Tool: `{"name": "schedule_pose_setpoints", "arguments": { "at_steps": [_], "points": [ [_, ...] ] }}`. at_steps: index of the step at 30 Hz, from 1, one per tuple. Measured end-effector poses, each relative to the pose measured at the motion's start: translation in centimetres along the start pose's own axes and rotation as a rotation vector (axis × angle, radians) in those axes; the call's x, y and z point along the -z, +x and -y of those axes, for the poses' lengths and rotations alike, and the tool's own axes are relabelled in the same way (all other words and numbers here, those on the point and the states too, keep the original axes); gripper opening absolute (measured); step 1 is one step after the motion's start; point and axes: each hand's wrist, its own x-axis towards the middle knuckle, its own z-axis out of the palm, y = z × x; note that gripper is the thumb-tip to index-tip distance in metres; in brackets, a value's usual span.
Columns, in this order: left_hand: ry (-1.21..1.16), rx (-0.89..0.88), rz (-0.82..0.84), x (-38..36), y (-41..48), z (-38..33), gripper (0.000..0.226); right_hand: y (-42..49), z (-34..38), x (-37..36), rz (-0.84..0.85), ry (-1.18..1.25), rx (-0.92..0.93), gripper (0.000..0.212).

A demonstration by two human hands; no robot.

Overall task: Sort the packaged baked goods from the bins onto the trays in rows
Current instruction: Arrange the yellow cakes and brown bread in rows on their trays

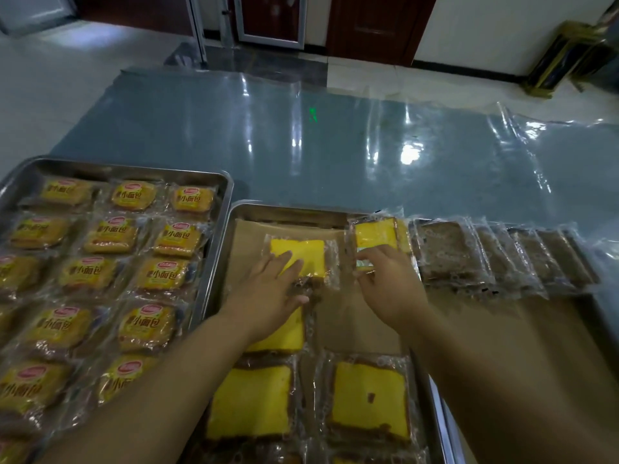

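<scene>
A wrapped yellow cake [306, 254] lies on the brown paper [351, 316] at the far end of the lined tray [217, 262], left of its middle. The left hand [268, 293] rests on it released, with straight fingers [284, 262] flat across the near half of the wrapper.

At the lined tray's far right corner is a second wrapped yellow cake [376, 233]. The right hand [390, 284] grasps it, finger and thumb curled and pinching the near edge of its wrapper. I cannot tell whether this packet rests on the tray or is held just above it.

Three more yellow cakes fill the near part of the lined tray: one [284, 333] partly under the left wrist, one [251, 400] nearer on the left and one [368, 396] beside it on the right.

Touching the lined tray's left side stands a second tray [134, 169], filled with small bread packets [110, 234] in rows of three. Right of the lined tray, dark brown wrapped slices [502, 259] overlap one another in a row. What carries them cannot be told.

Both trays sit on a surface [167, 128] under a clear plastic sheet [435, 155]. Beyond the surface are a pale floor [50, 78] and dark doors [375, 25].
</scene>
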Motion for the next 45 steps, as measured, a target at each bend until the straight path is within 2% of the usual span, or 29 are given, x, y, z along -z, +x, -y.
{"name": "schedule_pose_setpoints", "arguments": {
  "at_steps": [4, 6, 10, 17, 21, 24, 28, 32, 35, 38, 40, 42, 45],
  "points": [
    [0.045, 0.03, 0.158, -1.6, 2.0, -0.3, 0.071, 0.4, -1.2, 0.6, -0.036, -0.1, -0.196, 0.049],
    [0.086, 0.046, 0.137, -1.9, 2.2, 0.3, 0.074, 0.7, -1.5, 0.6, 0.001, -0.115, -0.29, 0.055],
    [0.18, 0.08, 0.062, -1.6, 2.0, 2.4, 0.08, 1.2, -1.6, 0.0, 0.014, -0.157, -0.366, 0.061],
    [0.251, 0.137, 0.086, -0.8, 1.6, 4.5, 0.103, 2.2, -1.1, -0.9, -0.003, -0.156, -0.464, 0.073],
    [0.207, 0.138, 0.093, -0.3, 1.9, 4.3, 0.099, 2.4, -1.2, -0.8, -0.022, -0.052, -0.505, 0.072],
    [0.163, 0.097, 0.027, 0.0, 1.8, 3.6, 0.081, 2.1, -1.3, -0.6, -0.02, 0.024, -0.452, 0.066],
    [0.094, 0.025, -0.066, 0.0, 1.3, 1.9, 0.065, 1.5, -1.6, -0.1, 0.027, -0.084, -0.444, 0.054],
    [-0.052, -0.024, -0.174, -0.1, 0.9, -0.6, 0.057, 0.4, -1.6, 1.0, 0.095, -0.113, -0.413, 0.058],
    [-0.314, -0.012, -0.167, -0.4, 1.0, -2.3, 0.058, -0.9, -1.7, 1.9, 0.055, -0.074, -0.26, 0.053],
    [-0.597, 0.007, -0.123, -0.4, 0.9, -3.7, 0.07, -2.3, -1.7, 2.4, -0.144, -0.129, 0.023, 0.044],
    [-0.686, -0.012, -0.124, -0.2, 0.7, -4.4, 0.073, -3.4, -1.8, 2.5, -0.242, -0.178, 0.153, 0.036],
    [-0.667, -0.056, -0.13, -0.2, 0.4, -4.5, 0.059, -4.2, -2.1, 2.2, -0.165, -0.185, 0.23, 0.03],
    [-0.49, -0.166, -0.037, -0.7, -0.5, -3.8, 0.02, -5.2, -3.1, 2.0, 0.187, -0.138, 0.244, 0.022]
  ]
}}
